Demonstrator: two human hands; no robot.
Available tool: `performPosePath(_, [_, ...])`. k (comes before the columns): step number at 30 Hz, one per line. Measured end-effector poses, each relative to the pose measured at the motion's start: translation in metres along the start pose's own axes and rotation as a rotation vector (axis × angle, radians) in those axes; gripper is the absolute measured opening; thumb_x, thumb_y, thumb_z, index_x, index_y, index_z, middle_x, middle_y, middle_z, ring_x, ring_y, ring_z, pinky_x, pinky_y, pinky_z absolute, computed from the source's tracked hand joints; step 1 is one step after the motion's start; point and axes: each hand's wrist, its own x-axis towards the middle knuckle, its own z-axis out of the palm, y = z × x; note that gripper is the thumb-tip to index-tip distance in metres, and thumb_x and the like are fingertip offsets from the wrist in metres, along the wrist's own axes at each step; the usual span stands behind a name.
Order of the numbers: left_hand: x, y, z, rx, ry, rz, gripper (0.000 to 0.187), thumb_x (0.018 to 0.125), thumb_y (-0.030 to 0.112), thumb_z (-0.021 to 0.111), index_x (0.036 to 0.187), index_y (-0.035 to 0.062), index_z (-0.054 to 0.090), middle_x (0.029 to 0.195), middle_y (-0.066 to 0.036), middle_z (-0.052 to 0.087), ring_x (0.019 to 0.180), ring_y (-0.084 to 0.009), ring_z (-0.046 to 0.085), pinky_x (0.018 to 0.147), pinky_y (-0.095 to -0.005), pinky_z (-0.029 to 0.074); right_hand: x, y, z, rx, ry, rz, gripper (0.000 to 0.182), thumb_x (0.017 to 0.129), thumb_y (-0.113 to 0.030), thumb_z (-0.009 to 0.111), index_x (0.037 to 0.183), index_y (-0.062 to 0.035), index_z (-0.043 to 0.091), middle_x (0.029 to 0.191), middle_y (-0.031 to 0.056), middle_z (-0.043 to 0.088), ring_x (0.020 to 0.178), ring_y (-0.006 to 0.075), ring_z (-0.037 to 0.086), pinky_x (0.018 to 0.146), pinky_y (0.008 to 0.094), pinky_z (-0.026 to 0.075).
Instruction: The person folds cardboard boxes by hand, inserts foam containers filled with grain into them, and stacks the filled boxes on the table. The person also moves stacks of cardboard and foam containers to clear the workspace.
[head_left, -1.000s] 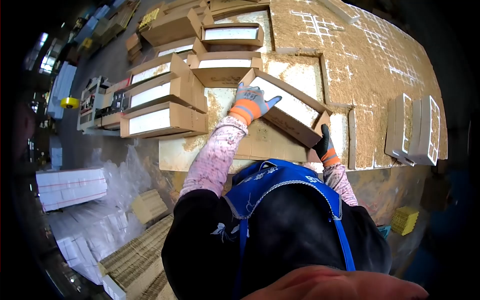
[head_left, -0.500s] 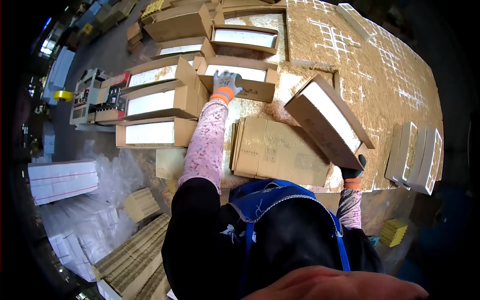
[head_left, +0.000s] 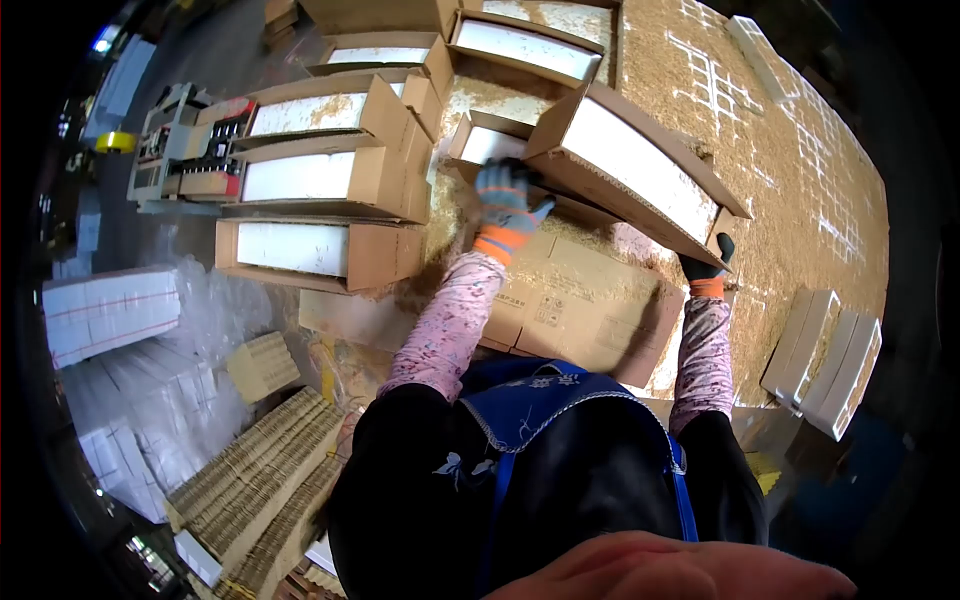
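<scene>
My right hand, in a grey glove with dark fingertips and an orange cuff, grips the lower right end of an open cardboard carton. A white block lies inside this carton, which is tilted over the table. My left hand, gloved alike, has its thumb spread away from the fingers. Its dark fingertips reach the raised carton's left end, beside another open carton with white contents. Below both hands lies a stack of flattened cardboard.
Several open cartons with white blocks line the left side. Brown granules cover the white grid blocks on the right. White blocks stand at the right edge. Plastic-wrapped white stacks and corrugated yellowish bundles sit lower left.
My left hand has moved right, from the carton at the back to the left end of the raised one. The raised carton has shifted left and up with my right hand.
</scene>
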Motion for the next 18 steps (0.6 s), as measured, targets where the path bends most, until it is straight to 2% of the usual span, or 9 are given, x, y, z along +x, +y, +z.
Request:
performPosePath(1, [0.001, -0.012, 0.003, -0.003, 0.0, -0.013, 0.055, 0.074, 0.045, 0.063, 0.113, 0.0071, 0.056, 0.125, -0.017, 0.049, 0.116, -0.0316, 0.044, 0.105, -0.0492, 0.017, 0.006, 0.008, 0.015, 0.025, -0.038, 0.041, 0.061, 0.073, -0.033, 0.057, 0.127, -0.0085, 0.045, 0.129, 0.0113, 0.047, 0.117, 0.0295, 0.046, 0.1, 0.0454, 0.036])
performPosePath(3, [0.006, -0.052, 0.016, -0.446, 0.696, -0.272, 0.063, 0.07, 0.035, 0.069, 0.122, 0.0066, 0.048, 0.126, -0.02, 0.047, 0.115, -0.0324, 0.045, 0.105, -0.0468, 0.023, 0.015, 0.015, 0.026, 0.022, -0.004, 0.014, 0.062, 0.074, -0.034, 0.057, 0.129, -0.0094, 0.043, 0.13, 0.0112, 0.046, 0.118, 0.0299, 0.044, 0.101, 0.0465, 0.034])
performPosePath(5, [0.023, -0.085, 0.049, -1.183, 0.431, -0.285, 0.07, 0.066, 0.022, 0.07, 0.127, 0.0076, 0.04, 0.124, -0.018, 0.049, 0.113, -0.0327, 0.046, 0.101, -0.0412, 0.032, 0.021, 0.014, 0.008, 0.028, 0.067, 0.084, 0.062, 0.074, -0.034, 0.057, 0.129, -0.0101, 0.043, 0.128, 0.0105, 0.047, 0.116, 0.0298, 0.045, 0.1, 0.0466, 0.034])
performPosePath(6, [0.026, -0.092, 0.052, -0.933, 0.176, -0.408, 0.068, 0.067, 0.015, 0.064, 0.129, 0.0092, 0.038, 0.123, -0.017, 0.05, 0.113, -0.0335, 0.047, 0.096, -0.036, 0.038, 0.025, 0.015, 0.015, -0.025, 0.036, 0.079, 0.063, 0.074, -0.035, 0.056, 0.13, -0.0098, 0.042, 0.128, 0.0105, 0.047, 0.115, 0.0297, 0.045, 0.1, 0.0458, 0.035])
performPosePath(11, [0.028, -0.091, 0.019, -0.718, 0.135, -0.3, 0.07, 0.066, 0.008, 0.059, 0.132, 0.0118, 0.037, 0.119, -0.022, 0.051, 0.114, -0.0349, 0.045, 0.098, -0.0391, 0.037, 0.039, 0.034, 0.065, -0.075, 0.104, 0.063, 0.057, 0.073, -0.03, 0.064, 0.122, -0.0075, 0.045, 0.118, 0.0125, 0.051, 0.105, 0.0291, 0.051, 0.093, 0.0431, 0.041])
performPosePath(14, [0.041, -0.092, 0.021, -0.762, -0.042, -0.453, 0.073, 0.065, 0.011, 0.064, 0.133, 0.0093, 0.038, 0.125, -0.021, 0.046, 0.118, -0.0354, 0.04, 0.101, -0.0371, 0.033, 0.064, 0.045, 0.025, -1.903, -0.187, -0.987, 0.056, 0.07, -0.01, 0.075, 0.115, -0.004, 0.043, 0.104, 0.0139, 0.051, 0.097, 0.0256, 0.053, 0.086, 0.0364, 0.045])
performPosePath(15, [0.043, -0.093, 0.034, -0.765, -0.04, -0.451, 0.073, 0.065, 0.011, 0.064, 0.133, 0.0093, 0.038, 0.125, -0.021, 0.046, 0.118, -0.0354, 0.04, 0.101, -0.0371, 0.033, 0.064, 0.054, 0.049, -1.868, -0.252, -0.925, 0.046, 0.08, -0.013, 0.067, 0.118, -0.0065, 0.042, 0.109, 0.0123, 0.05, 0.096, 0.0233, 0.053, 0.085, 0.0352, 0.046])
performPosePath(17, [0.042, -0.091, 0.058, -0.463, 0.069, -0.307, 0.078, 0.064, 0.016, 0.067, 0.133, 0.0024, 0.034, 0.129, -0.021, 0.041, 0.121, -0.0372, 0.035, 0.103, -0.0381, 0.03, 0.076, 0.064, 0.04, -1.262, -0.254, -0.569, 0.037, 0.089, -0.018, 0.057, 0.121, -0.0097, 0.041, 0.115, 0.0108, 0.048, 0.098, 0.0217, 0.052, 0.083, 0.0343, 0.047])
performPosePath(18, [0.04, -0.086, 0.054, -0.503, 0.056, -0.37, 0.077, 0.066, 0.02, 0.068, 0.131, -0.0032, 0.034, 0.134, -0.022, 0.036, 0.125, -0.0378, 0.031, 0.105, -0.0397, 0.028, 0.076, 0.066, 0.048, -1.306, -0.114, -0.476, 0.037, 0.092, -0.028, 0.05, 0.125, -0.0141, 0.04, 0.119, 0.0088, 0.046, 0.1, 0.0212, 0.051, 0.083, 0.0359, 0.048])
